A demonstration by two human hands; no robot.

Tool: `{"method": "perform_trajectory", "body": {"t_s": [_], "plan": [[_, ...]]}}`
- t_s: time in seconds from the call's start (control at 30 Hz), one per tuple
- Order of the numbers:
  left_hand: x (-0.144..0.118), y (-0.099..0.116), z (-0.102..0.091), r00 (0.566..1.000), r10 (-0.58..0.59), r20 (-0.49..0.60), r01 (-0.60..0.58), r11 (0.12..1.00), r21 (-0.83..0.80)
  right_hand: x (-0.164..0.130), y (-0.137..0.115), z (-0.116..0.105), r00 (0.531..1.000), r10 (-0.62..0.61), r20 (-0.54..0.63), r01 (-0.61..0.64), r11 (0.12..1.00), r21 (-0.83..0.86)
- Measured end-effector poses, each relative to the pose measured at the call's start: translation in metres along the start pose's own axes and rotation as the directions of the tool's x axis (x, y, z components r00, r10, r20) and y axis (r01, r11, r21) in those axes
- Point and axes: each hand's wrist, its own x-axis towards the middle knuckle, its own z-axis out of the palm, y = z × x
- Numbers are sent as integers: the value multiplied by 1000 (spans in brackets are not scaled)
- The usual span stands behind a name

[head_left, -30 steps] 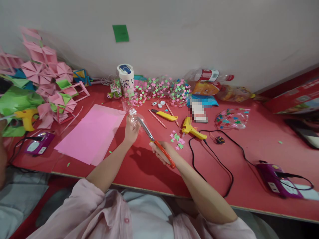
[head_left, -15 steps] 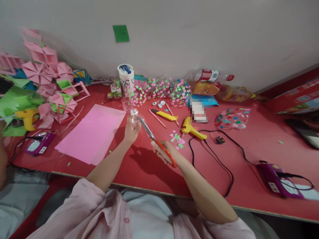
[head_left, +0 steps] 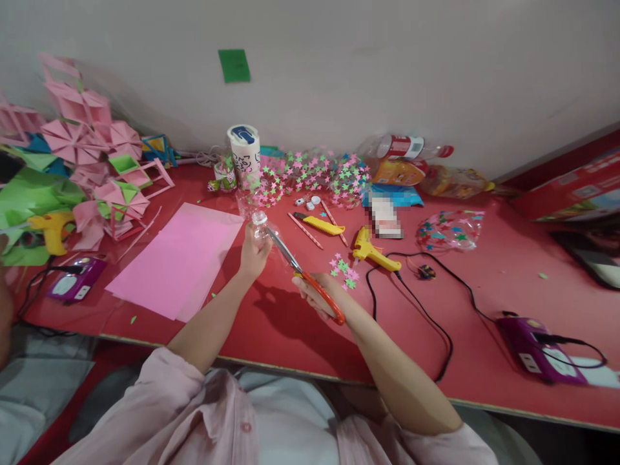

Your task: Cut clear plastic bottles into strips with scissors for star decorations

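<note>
A small clear plastic bottle top is held above the red counter by the left hand, whose fingers are wrapped around its lower part so that the neck points up and away. The orange-handled scissors are gripped by the right hand, fingers closed through the loops, and the blades are laid against the clear plastic just beside the left hand; whether they have bitten into it cannot be told. The cut is judged to be under way rather than finished, since the piece is seen in one part and no trimmed scrap is seen beneath it. Just beyond the scissors, a few loose paper stars are scattered on the counter, with a yellow glue gun near them. A pink paper sheet is spread flat to the left, and a star-covered form is set by the wall.
</note>
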Motion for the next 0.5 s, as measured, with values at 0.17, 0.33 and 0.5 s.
{"method": "perform_trajectory", "body": {"t_s": [0.17, 0.33, 0.5], "plan": [[4, -2, -4, 999, 32, -30, -30, 996, 82, 0, -3, -2, 1000, 20, 3, -20, 999, -39], [5, 0, -3, 999, -8, -46, 8, 1000, -2, -8, -5, -3, 995, -95, 40, 96, 995, -31], [12, 5, -6, 959, -245, -140, 193, 932, -307, -13, -2, 0, 976, -186, 109, 194, 979, -66]]}}
